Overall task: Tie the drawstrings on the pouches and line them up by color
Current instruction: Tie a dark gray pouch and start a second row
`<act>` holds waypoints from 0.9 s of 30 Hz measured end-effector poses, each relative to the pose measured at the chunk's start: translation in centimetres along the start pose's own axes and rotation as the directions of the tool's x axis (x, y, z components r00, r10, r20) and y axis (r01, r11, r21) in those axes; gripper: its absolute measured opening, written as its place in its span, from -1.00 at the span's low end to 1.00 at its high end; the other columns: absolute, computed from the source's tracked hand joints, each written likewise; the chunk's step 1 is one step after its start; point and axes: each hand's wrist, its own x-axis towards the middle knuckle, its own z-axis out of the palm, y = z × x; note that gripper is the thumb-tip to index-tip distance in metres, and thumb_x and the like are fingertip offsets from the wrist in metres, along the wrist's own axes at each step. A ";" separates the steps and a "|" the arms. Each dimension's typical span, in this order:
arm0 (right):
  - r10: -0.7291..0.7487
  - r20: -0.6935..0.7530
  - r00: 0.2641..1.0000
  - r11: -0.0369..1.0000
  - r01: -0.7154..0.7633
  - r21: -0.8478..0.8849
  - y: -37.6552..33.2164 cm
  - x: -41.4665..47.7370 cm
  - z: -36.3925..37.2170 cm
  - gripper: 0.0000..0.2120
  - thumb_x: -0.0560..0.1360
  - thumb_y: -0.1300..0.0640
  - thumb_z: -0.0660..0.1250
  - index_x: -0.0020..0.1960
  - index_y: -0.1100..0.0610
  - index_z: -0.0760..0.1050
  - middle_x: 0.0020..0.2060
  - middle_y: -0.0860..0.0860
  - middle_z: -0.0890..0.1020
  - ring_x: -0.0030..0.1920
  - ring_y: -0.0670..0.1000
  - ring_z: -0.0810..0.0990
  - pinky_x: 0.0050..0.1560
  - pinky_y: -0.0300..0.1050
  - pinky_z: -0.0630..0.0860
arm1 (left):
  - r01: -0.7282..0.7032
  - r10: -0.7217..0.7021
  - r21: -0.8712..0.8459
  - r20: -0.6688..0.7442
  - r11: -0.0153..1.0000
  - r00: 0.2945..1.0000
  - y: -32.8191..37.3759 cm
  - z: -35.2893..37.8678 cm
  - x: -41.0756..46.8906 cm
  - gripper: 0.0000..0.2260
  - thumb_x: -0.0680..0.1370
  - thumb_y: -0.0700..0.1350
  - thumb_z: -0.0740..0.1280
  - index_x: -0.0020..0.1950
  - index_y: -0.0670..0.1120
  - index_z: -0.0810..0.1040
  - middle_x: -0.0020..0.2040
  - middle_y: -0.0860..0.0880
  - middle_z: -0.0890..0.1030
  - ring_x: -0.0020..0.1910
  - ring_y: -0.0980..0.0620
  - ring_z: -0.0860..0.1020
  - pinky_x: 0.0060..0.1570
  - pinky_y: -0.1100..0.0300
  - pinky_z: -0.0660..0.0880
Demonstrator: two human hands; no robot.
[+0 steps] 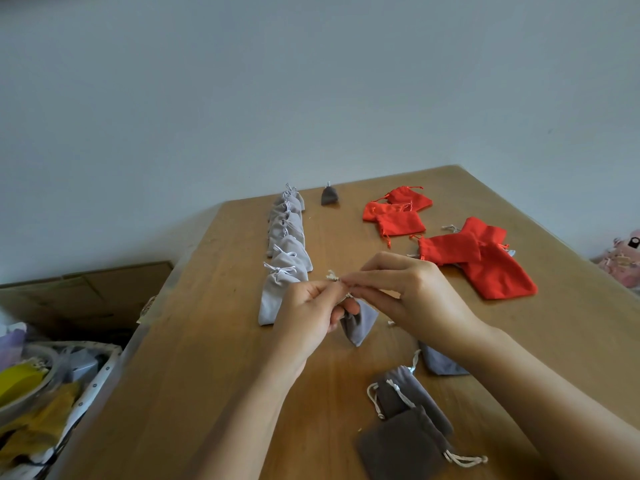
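My left hand: fingers pinching the grey pouch at its neck.
My right hand: fingertips pinching its drawstring.

Held grey pouch hangs; light-grey row tied, left.

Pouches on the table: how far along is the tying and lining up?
Done: the row of tied light grey pouches and one tied dark grey pouch beside its far end. In hand: left hand and right hand pinch the held pouch's drawstring. Remaining: the red pouches, two untied brown-grey pouches at the front, one grey pouch by the right forearm.
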 end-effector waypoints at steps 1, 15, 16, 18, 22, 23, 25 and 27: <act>0.005 -0.005 1.000 1.000 -0.005 0.005 -0.1 0.0 -0.1 -0.83 0.51 0.14 0.37 0.06 0.11 0.67 -0.15 -0.01 0.62 -0.21 -0.13 0.58 -0.19 -0.28 0.51 | 0.003 -0.003 0.003 0.004 1.000 1.000 0.0 0.0 0.0 -0.68 0.59 -0.25 0.25 -0.36 -0.21 0.56 -0.49 -0.01 0.53 -0.52 0.15 0.30 -0.53 0.38 0.23; 0.148 -0.029 0.989 0.982 -0.151 -0.117 -0.1 0.2 0.1 -0.86 0.50 0.19 0.29 -0.12 0.17 0.63 -0.22 0.03 0.61 -0.26 0.04 0.61 -0.30 -0.01 0.57 | 0.021 -0.022 -0.056 -0.023 0.998 0.999 -0.8 -0.5 0.8 -0.80 0.56 -0.22 0.32 -0.20 -0.23 0.67 -0.34 -0.11 0.63 -0.44 0.09 0.47 -0.45 0.31 0.38; 0.165 -0.024 0.986 0.979 -0.166 -0.120 -0.1 0.2 0.1 -0.85 0.49 0.19 0.28 -0.12 0.17 0.63 -0.22 0.04 0.61 -0.27 0.06 0.61 -0.30 -0.01 0.57 | 0.032 -0.034 -0.075 -0.015 0.997 0.999 -0.8 -0.6 0.8 -0.84 0.55 -0.22 0.33 -0.14 -0.22 0.68 -0.31 -0.09 0.65 -0.42 0.11 0.51 -0.43 0.33 0.40; 0.205 -0.002 0.979 0.974 -0.204 -0.096 0.0 0.2 0.0 -0.85 0.50 0.20 0.28 -0.12 0.17 0.63 -0.21 0.03 0.61 -0.26 0.03 0.60 -0.29 -0.07 0.56 | 0.039 -0.040 -0.102 -0.006 0.994 0.999 -0.7 -0.7 0.8 -0.88 0.53 -0.23 0.35 -0.10 -0.20 0.68 -0.30 -0.06 0.66 -0.38 0.13 0.56 -0.39 0.35 0.44; 0.241 0.100 0.965 0.971 -0.239 -0.030 0.0 0.1 -0.3 -0.93 0.48 0.31 0.37 -0.10 0.18 0.60 -0.22 -0.05 0.57 -0.27 -0.10 0.50 -0.25 -0.34 0.39 | 0.015 -0.017 -0.114 -0.011 0.993 1.000 -0.5 -1.0 0.8 -0.86 0.47 -0.30 0.40 -0.25 -0.13 0.68 -0.34 -0.07 0.64 -0.33 0.12 0.59 -0.32 0.35 0.48; 0.242 0.132 0.961 0.970 -0.242 -0.013 0.0 0.2 -0.4 -0.92 0.47 0.32 0.37 -0.10 0.18 0.59 -0.23 -0.06 0.56 -0.26 -0.09 0.48 -0.25 -0.34 0.38 | 0.010 -0.012 -0.106 -0.015 0.994 1.000 -0.4 -1.0 0.8 -0.86 0.46 -0.30 0.41 -0.25 -0.11 0.68 -0.34 -0.06 0.64 -0.33 0.12 0.59 -0.29 0.33 0.49; 0.229 0.188 0.955 0.969 -0.242 0.045 0.0 0.3 -0.7 -0.93 0.46 0.29 0.34 -0.11 0.15 0.56 -0.24 -0.05 0.57 -0.22 -0.08 0.48 -0.22 -0.33 0.38 | -0.003 0.001 -0.083 -0.019 0.997 1.000 -0.5 -0.9 0.8 -0.88 0.43 -0.28 0.44 -0.24 -0.09 0.70 -0.32 -0.06 0.66 -0.32 0.11 0.59 -0.24 0.29 0.50; 0.211 0.211 0.954 0.966 -0.236 0.102 0.0 0.3 -1.2 -0.93 0.46 0.24 0.31 -0.11 0.12 0.56 -0.23 -0.06 0.58 -0.19 -0.10 0.50 -0.19 -0.33 0.40 | -0.011 0.011 -0.084 -0.007 0.996 1.000 -0.4 -0.9 0.6 -0.94 0.37 -0.21 0.48 -0.26 -0.06 0.71 -0.31 -0.05 0.66 -0.31 0.10 0.59 -0.18 0.23 0.50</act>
